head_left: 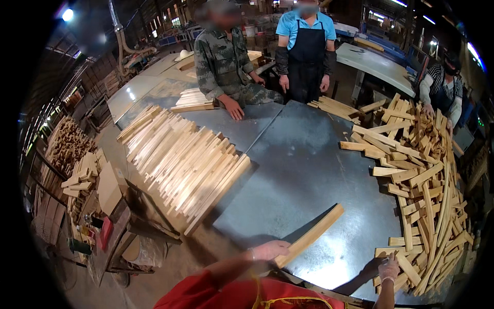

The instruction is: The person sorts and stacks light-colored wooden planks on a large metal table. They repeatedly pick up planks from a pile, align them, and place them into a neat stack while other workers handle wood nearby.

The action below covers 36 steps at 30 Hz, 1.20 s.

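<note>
My left hand, in a pale glove, is closed round the near end of a wooden strip. The strip slants away to the right above the dark metal tabletop, its shadow beside it. At the near edge of a heap of wooden strips, my right hand, also gloved, has its fingers curled against the wood. What lies between those fingers is too small to make out. Left of the bare tabletop, many strips lie side by side in a long row.
A person in camouflage leans on the table's far side beside a small stack of strips. Another in a dark apron stands there. A third person handles wood at the heap's far end. A cluttered wooden stand is at left.
</note>
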Each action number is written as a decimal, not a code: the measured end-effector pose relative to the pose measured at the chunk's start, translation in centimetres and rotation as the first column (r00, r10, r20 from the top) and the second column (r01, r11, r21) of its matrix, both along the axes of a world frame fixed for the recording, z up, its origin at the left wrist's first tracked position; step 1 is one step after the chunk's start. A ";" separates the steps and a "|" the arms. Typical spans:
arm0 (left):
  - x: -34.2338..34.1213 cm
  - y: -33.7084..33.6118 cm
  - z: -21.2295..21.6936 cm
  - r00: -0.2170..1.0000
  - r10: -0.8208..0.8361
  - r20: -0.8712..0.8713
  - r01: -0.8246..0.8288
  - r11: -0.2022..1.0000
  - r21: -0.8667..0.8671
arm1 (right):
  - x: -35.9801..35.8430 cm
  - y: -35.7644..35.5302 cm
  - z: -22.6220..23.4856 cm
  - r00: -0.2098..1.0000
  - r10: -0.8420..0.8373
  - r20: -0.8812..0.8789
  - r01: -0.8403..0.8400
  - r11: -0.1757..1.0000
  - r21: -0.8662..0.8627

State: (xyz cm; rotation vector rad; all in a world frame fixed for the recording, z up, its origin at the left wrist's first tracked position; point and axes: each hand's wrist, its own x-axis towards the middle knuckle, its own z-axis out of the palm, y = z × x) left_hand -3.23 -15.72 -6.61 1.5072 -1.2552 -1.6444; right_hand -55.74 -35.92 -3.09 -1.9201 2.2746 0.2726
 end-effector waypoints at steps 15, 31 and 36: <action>-2.2 -0.9 1.2 0.423 0.299 0.855 0.109 0.920 -0.376 | -9.6 -3.4 1.4 0.992 0.005 -0.123 -0.013 0.997 -0.070; -27.6 -17.9 2.6 0.984 0.159 -0.077 -0.125 0.933 0.337 | -8.9 -26.7 6.6 0.909 0.236 0.344 -0.075 0.904 -0.421; -20.1 -13.0 -1.0 0.851 0.440 0.285 -0.425 0.898 -0.116 | -16.9 -25.7 4.9 0.980 0.021 0.198 0.017 0.981 -0.191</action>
